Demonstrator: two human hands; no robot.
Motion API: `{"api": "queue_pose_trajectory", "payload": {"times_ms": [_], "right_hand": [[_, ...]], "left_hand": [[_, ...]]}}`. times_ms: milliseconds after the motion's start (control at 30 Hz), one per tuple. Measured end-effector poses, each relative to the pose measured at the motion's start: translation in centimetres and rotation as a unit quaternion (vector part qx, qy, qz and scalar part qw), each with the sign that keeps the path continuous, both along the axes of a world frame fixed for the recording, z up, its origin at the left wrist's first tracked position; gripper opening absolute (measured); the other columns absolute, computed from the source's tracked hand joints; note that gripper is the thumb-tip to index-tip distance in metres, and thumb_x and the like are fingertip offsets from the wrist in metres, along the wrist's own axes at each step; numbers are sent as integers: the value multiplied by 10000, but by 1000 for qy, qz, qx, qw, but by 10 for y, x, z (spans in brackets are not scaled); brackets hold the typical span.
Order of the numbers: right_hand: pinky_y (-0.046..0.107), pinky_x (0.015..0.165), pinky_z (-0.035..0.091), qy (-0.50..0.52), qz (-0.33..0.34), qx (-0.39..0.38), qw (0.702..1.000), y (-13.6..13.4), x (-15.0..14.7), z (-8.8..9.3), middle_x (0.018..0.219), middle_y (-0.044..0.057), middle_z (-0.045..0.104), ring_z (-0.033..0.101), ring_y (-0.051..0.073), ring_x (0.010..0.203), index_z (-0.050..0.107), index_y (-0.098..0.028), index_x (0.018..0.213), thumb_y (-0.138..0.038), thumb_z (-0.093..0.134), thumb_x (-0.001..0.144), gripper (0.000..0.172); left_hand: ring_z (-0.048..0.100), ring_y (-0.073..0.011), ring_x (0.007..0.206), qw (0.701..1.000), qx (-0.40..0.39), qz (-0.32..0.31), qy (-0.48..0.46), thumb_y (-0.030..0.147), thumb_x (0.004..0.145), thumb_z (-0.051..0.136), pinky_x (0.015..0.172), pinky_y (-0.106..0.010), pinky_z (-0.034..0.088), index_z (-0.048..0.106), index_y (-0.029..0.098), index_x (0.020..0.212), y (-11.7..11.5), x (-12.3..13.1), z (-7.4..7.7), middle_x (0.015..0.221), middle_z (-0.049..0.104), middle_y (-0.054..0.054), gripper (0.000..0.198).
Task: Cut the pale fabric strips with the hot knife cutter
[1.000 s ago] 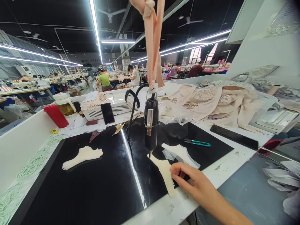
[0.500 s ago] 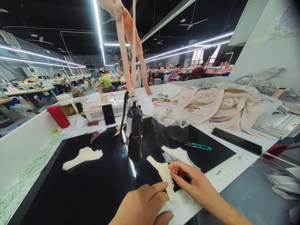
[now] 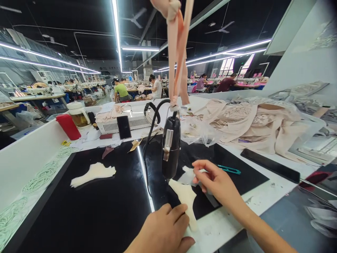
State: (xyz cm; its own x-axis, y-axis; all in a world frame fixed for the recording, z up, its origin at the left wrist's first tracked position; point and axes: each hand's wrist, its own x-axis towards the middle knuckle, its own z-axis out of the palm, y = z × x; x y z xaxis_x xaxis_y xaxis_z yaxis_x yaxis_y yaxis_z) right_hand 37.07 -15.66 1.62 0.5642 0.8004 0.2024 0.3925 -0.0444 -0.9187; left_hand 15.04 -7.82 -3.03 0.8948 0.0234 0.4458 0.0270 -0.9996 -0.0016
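Note:
My left hand point(image 3: 165, 225) lies at the front edge of the black mat, its fingertips resting on a cream cut fabric piece point(image 3: 186, 196). My right hand point(image 3: 214, 179) is over a white fabric piece point(image 3: 186, 175) with a thin greyish layer, thumb and index finger pinched at it; the fingers partly cover it. Just past the cream piece, a black corded hand tool point(image 3: 171, 147) hangs tip down from knotted peach cloth strips point(image 3: 176, 52). Teal thread snips point(image 3: 229, 169) lie beyond my right hand. A stack of cream cut pieces point(image 3: 93, 174) lies on the left.
Behind the black mat point(image 3: 105, 218) stand a phone point(image 3: 123, 127), a white vented box point(image 3: 139, 123), a red container point(image 3: 68, 126) and a jug point(image 3: 79, 114). Beige fabric point(image 3: 237, 119) is heaped right, near a long black slab point(image 3: 270, 164). Co-workers sit far behind.
My right hand has moved away from the cream piece, forward and right onto the white piece. My left fingers have drawn in slightly. The hanging tool appears farther right in view.

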Motion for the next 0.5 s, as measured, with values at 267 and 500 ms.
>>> {"api": "queue_pose_trajectory", "payload": {"times_ms": [267,500], "right_hand": [[265,562,553,-50,-77,126,988,15,22,48,845,39,711,690,185,687,651,-232,1014,-546,715,859,355],[226,633,577,-142,-6,141,980,-31,2,51,841,15,726,715,162,699,723,-272,958,-383,724,897,127]], "left_hand": [[728,-202,973,999,-38,-27,20,437,975,673,832,-291,554,642,174,1074,3,2,-11,1353,697,-74,283],[744,-231,1043,941,-332,-9,58,280,936,672,894,-303,540,692,234,1041,6,-4,12,1340,713,-28,116]]}}
